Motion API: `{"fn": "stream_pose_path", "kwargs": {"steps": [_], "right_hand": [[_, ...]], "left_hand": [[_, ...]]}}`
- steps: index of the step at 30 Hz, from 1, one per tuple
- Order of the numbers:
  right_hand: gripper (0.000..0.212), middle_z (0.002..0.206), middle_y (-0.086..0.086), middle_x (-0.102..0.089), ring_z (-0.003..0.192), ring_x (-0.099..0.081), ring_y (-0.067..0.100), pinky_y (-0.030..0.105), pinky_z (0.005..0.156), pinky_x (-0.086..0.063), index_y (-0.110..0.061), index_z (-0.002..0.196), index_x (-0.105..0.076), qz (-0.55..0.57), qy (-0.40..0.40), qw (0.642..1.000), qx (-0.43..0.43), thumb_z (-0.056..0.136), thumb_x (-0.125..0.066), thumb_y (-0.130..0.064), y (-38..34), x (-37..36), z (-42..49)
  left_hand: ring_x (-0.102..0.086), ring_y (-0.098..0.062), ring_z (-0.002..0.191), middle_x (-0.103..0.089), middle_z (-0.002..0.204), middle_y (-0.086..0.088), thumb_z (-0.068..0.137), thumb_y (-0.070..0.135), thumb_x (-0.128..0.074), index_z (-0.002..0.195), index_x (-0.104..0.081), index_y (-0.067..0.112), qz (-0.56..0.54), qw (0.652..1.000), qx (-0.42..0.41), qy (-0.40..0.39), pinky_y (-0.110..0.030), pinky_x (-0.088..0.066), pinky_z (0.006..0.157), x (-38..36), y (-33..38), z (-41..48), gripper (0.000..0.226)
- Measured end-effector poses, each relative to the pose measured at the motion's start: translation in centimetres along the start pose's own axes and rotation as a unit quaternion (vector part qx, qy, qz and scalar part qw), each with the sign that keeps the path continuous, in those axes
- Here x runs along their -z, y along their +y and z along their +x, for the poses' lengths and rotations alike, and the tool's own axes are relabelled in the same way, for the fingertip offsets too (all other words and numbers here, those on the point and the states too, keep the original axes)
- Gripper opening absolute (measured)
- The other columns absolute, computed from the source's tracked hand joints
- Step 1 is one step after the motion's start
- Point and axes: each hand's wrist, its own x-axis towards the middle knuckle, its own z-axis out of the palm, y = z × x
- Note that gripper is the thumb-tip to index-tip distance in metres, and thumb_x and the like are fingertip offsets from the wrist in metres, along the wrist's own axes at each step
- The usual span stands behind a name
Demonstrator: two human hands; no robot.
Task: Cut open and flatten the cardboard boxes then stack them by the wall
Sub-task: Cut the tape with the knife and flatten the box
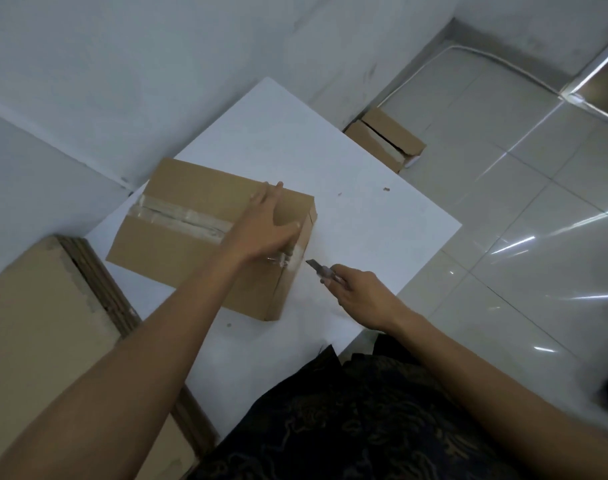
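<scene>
Fingers (262, 202) of the left hand (264, 226) lie straight and flat on the sealed cardboard box (178, 251), pinning it to the white table (347, 168). The right hand (365, 296) grips a utility knife (321, 270), blade out, just beside the box's taped end. Cutting is the step in hand. Next the blade must enter that end seam, clear of the left thumb, which seems to hook over the edge. Wrinkled clear tape (185, 216) runs along the top seam.
</scene>
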Motion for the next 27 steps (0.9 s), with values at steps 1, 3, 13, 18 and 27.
{"fn": "stream_pose_path", "kwargs": {"steps": [1,3,13,18,27], "right_hand": [[0.036,0.084,-0.002,-0.065,0.065,-0.058,0.015,0.035,0.064,-0.047,-0.023,0.111,-0.059,-0.044,-0.001,0.999,0.009,0.103,-0.039,-0.052,0.1,0.4,0.1],[0.047,0.104,-0.006,-0.067,0.088,-0.062,0.014,0.035,0.077,-0.050,-0.034,0.128,-0.056,-0.117,-0.003,0.993,0.027,0.101,-0.030,-0.063,0.2,1.0,0.3],[0.043,0.110,-0.008,-0.061,0.093,-0.066,0.021,0.036,0.071,-0.047,-0.040,0.138,-0.046,-0.364,0.036,0.921,0.131,0.104,-0.025,-0.057,-2.4,0.4,1.2],[0.045,0.114,-0.007,-0.061,0.093,-0.067,0.024,0.035,0.069,-0.045,-0.038,0.141,-0.046,-0.424,0.030,0.894,0.137,0.104,-0.026,-0.055,-3.3,0.3,1.4],[0.045,0.113,-0.005,-0.062,0.091,-0.066,0.023,0.033,0.065,-0.039,-0.035,0.141,-0.046,-0.461,0.021,0.876,0.142,0.105,-0.027,-0.052,-4.7,-0.1,1.8]], "left_hand": [[0.004,-0.025,0.154,0.005,0.167,0.002,0.092,0.046,-0.058,0.159,-0.007,0.031,-0.011,1.000,-0.006,0.027,-0.057,-0.011,0.122,-0.7,-0.6,-1.3,0.086],[0.015,-0.023,0.153,0.011,0.167,0.005,0.089,0.052,-0.061,0.159,-0.003,0.034,0.017,0.997,-0.003,0.074,-0.059,0.002,0.120,-2.8,-2.1,-4.1,0.092],[0.017,-0.011,0.152,0.002,0.166,0.014,0.084,0.053,-0.069,0.155,-0.026,0.038,-0.114,0.976,0.001,0.184,-0.052,0.011,0.120,-8.3,-6.1,-8.4,0.084],[0.006,-0.010,0.153,-0.014,0.165,0.013,0.084,0.049,-0.070,0.148,-0.042,0.033,-0.131,0.968,-0.026,0.214,-0.053,0.011,0.120,-8.7,-6.7,-8.4,0.072],[-0.012,-0.009,0.152,-0.039,0.151,0.020,0.074,0.026,-0.082,0.112,-0.060,0.029,-0.193,0.946,-0.041,0.259,-0.056,0.008,0.121,-9.2,-6.7,-8.6,0.044]]}}
